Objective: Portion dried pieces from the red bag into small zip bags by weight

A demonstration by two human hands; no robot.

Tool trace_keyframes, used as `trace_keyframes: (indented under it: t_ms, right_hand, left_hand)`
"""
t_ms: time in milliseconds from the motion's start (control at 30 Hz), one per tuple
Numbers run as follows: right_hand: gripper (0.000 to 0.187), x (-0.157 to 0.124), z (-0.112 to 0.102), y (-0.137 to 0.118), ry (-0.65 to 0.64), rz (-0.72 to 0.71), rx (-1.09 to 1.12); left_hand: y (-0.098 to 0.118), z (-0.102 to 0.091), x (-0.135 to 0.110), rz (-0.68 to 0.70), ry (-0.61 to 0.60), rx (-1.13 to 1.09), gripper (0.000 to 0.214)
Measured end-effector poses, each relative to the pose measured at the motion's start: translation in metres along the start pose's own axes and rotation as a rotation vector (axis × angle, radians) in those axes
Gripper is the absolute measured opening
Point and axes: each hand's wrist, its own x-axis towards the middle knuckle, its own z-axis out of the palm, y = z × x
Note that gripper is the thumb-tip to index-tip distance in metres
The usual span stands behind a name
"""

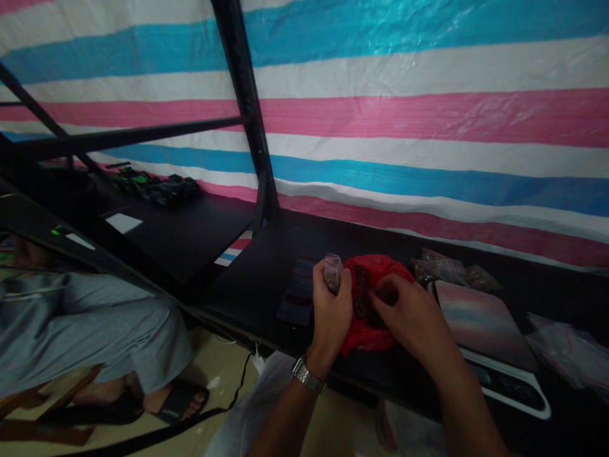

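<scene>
The left hand (330,311) is closed around a small clear pouch (332,270), held upright just left of a red bag (368,336). The right hand (413,317), over the bag, curls its fingers into the opening; whether they pinch anything is hidden. The bag rests on a dark bench (247,266), with a scale (480,320) to its right.

Place: makeshift packing workshop, walled by a pink, blue and white striped tarpaulin (428,114).
Fittings: black metal shelving frame (247,108); long black workbench (259,266).
Trade signs: weighing scale (480,320), filled sachets (451,270), red plastic bag (368,339), clear packet (332,270).
Company: seated person (95,336) in grey, at left.
</scene>
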Motion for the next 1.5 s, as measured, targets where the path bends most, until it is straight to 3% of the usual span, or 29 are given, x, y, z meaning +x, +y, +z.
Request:
trace_keyframes:
  t_ms: [233, 433, 567, 733, 800, 933, 1067, 1167, 1300, 1500]
  right_hand:
    - [0.011, -0.003, -0.003, 0.000, -0.064, 0.026, 0.132]
    - [0.011, -0.009, -0.006, -0.002, -0.106, 0.020, 0.260]
    - [0.012, -0.010, -0.002, -0.008, -0.095, 0.024, 0.239]
    - [0.016, -0.004, -0.003, 0.010, -0.023, 0.123, 0.451]
    - [0.021, -0.001, -0.010, 0.021, 0.031, 0.153, 0.561]
    - [0.037, -0.002, -0.029, 0.030, 0.201, 0.166, 0.696]
    - [0.038, -0.009, -0.044, 0.022, 0.379, 0.155, 0.647]
    - [0.032, -0.015, -0.048, 0.016, 0.421, 0.062, 0.549]
    - [0.025, -0.021, -0.051, 0.014, 0.422, -0.092, 0.405]
    - [0.026, -0.023, -0.050, 0.017, 0.450, -0.247, 0.235]
  left_hand:
    - [-0.002, 0.003, 0.002, -0.030, 0.073, -0.019, 0.028]
    - [-0.001, 0.008, -0.002, -0.066, 0.084, -0.066, 0.020]
    - [-0.002, 0.013, -0.006, -0.074, 0.106, -0.085, 0.017]
    - [0.001, 0.014, -0.006, 0.004, 0.100, -0.051, 0.023]
    - [0.004, 0.012, -0.004, 0.072, 0.002, 0.020, 0.029]
    - [0.011, 0.007, -0.003, 0.184, -0.330, 0.298, 0.033]
    - [0.014, 0.009, -0.006, 0.271, -0.396, 0.614, 0.039]
    - [0.013, 0.014, -0.008, 0.306, -0.386, 0.715, 0.029]
    - [0.014, 0.020, -0.008, 0.333, -0.385, 0.771, 0.018]
    - [0.010, 0.025, -0.008, 0.321, -0.349, 0.724, 0.026]
